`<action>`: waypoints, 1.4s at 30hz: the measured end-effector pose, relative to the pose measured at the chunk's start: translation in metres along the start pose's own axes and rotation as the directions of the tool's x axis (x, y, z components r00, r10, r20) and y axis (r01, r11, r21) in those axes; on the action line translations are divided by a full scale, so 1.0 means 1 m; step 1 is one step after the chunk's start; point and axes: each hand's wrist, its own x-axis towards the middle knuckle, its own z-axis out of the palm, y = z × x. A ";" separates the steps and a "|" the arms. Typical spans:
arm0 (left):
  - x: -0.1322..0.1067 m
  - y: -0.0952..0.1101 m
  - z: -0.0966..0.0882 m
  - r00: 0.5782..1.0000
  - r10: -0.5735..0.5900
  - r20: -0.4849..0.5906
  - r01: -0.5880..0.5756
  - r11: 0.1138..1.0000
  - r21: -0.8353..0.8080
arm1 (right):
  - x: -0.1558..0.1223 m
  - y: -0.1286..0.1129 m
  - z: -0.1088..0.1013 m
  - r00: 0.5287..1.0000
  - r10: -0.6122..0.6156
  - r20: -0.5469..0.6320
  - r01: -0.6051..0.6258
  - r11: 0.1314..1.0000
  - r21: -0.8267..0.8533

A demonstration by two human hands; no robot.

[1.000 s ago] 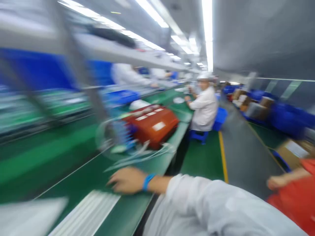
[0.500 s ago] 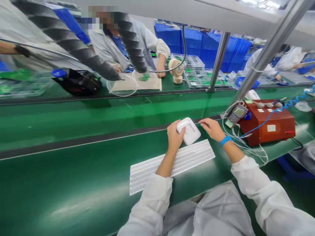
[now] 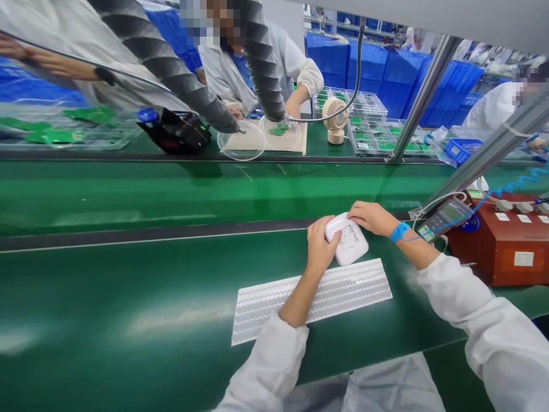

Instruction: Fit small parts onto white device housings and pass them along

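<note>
A white rounded plastic device (image 3: 348, 242) lies on the green bench just beyond a white label sheet (image 3: 313, 297). My left hand (image 3: 321, 247) curls round the device's left side and grips it. My right hand (image 3: 371, 216), with a blue wrist strap (image 3: 399, 232), rests its fingers on the device's far top edge. Both sleeves are white.
A green conveyor belt (image 3: 171, 194) runs across behind the bench. A red-brown box (image 3: 501, 243) with a handheld meter (image 3: 441, 217) and a coiled blue cord stands at right. Across the belt, people in white coats work beside grey hoses (image 3: 180, 86), a small fan (image 3: 334, 117) and clear trays (image 3: 369, 134).
The view swung from the aisle back to the bench. Both hands came to the white device; since half a second ago my right hand has moved from beside it onto its top edge.
</note>
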 end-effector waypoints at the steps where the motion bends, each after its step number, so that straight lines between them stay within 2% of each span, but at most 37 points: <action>1: 0.000 0.000 0.000 1.000 -0.001 0.002 0.001 1.000 0.000 | 0.003 0.000 -0.004 0.999 -0.014 0.034 0.015 1.000 -0.022; 8: 0.000 -0.001 0.001 1.000 -0.013 -0.003 0.013 0.999 -0.030 | 0.033 -0.007 -0.029 0.956 -0.104 0.274 0.138 0.985 -0.107; 14: -0.001 0.009 0.000 1.000 -0.022 0.015 0.024 0.995 -0.095 | 0.052 -0.010 -0.037 0.919 -0.144 0.368 0.185 0.980 -0.078; 19: -0.001 0.015 0.000 0.996 -0.084 0.000 0.083 0.990 -0.110 | 0.063 -0.009 -0.044 0.833 -0.219 0.508 0.309 0.946 -0.100; 27: -0.003 0.020 -0.003 0.995 -0.095 0.003 0.095 0.982 -0.165 | 0.070 -0.010 -0.042 0.773 -0.228 0.592 0.389 0.907 -0.159; 33: -0.002 0.019 -0.001 0.993 -0.122 0.009 0.122 0.979 -0.166 | 0.066 -0.002 -0.041 0.775 -0.294 0.560 0.435 0.890 -0.136; 37: -0.001 0.015 0.001 0.996 -0.093 0.015 0.094 0.984 -0.150 | 0.061 -0.001 -0.044 0.785 -0.279 0.554 0.422 0.894 -0.148; 42: 0.001 0.013 0.000 0.997 -0.057 0.045 0.061 0.994 -0.094 | 0.071 -0.015 -0.054 0.720 -0.250 0.648 0.424 0.897 -0.126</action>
